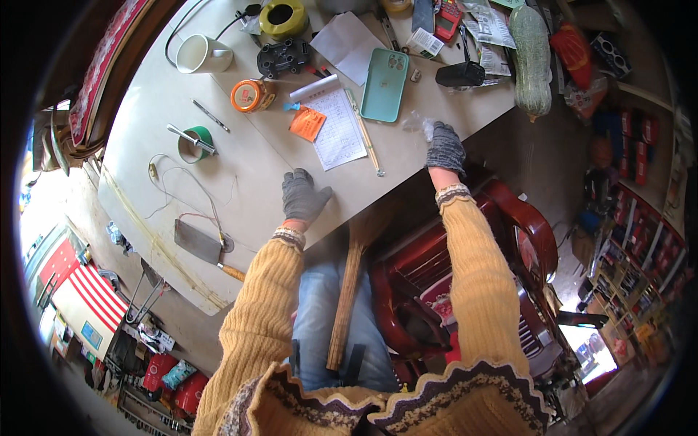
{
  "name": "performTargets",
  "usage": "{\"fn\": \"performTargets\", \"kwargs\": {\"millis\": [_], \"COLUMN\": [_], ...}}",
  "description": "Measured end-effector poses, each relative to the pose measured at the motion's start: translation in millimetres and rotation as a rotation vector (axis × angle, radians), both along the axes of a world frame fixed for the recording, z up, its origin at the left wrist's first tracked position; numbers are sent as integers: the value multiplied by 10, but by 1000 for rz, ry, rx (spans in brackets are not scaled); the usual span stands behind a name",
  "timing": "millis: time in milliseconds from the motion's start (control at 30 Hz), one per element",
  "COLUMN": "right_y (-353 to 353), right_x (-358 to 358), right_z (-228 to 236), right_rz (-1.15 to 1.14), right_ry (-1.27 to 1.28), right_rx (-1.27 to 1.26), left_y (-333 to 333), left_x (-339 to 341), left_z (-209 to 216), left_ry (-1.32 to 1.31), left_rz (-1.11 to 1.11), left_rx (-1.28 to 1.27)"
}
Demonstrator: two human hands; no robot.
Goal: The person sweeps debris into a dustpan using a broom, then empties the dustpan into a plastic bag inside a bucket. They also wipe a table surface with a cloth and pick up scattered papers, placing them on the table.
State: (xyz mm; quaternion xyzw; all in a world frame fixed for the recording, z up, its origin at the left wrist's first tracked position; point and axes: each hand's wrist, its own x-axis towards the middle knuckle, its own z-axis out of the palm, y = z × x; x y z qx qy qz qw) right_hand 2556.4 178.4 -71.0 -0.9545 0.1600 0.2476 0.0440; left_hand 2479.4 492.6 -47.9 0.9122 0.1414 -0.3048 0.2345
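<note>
My left hand (303, 196), in a grey knit glove, lies flat on the pale tabletop (262, 167) near its edge, thumb apart, holding nothing. My right hand (445, 150), gloved alike, rests at the table edge with its fingers mostly stretched. Its fingertips lie against a crumpled piece of clear plastic (416, 125); I see no firm grip on it. Between the hands lie a written notepad (340, 134), an orange packet (307, 124) on it and a slim pen-like stick (366, 138). A teal phone case (384, 85) lies beyond.
Leftward are a white mug (203, 54), an orange-lidded jar (251, 95), a black game controller (282, 58), a green tape roll (195, 144) and a scraper-like blade (197, 241). A long green gourd (531, 62) lies at right. A red wooden chair (407, 291) and wooden pole (345, 305) are below.
</note>
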Motion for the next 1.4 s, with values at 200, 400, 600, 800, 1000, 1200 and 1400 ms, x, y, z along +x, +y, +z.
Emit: {"fn": "performTargets", "kwargs": {"millis": [200, 400, 600, 800, 1000, 1200, 1400], "right_y": [23, -32, -375, -631, -42, 1336, 2013], "right_x": [-119, -132, -579, -1541, -2196, -2683, -2869], "right_z": [33, 194, 501, 390, 315, 383, 739], "right_rz": [172, 506, 615, -958, -1707, -1733, -1339], "right_ry": [63, 242, 562, -131, -178, 67, 260], "right_rx": [44, 132, 322, 1113, 1828, 1504, 1423], "left_y": [129, 316, 404, 298, -346, -673, -185], "left_x": [-42, -132, -666, -1293, -1487, -1506, -1827], "left_z": [-127, -184, -21, 154, 548, 986, 1141], "left_ry": [17, -6, -82, 47, 104, 272, 259], "left_rz": [-14, 29, 26, 109, 364, 872, 1415], "left_rx": [-92, -255, -281, -360, -829, -982, -1088]}}
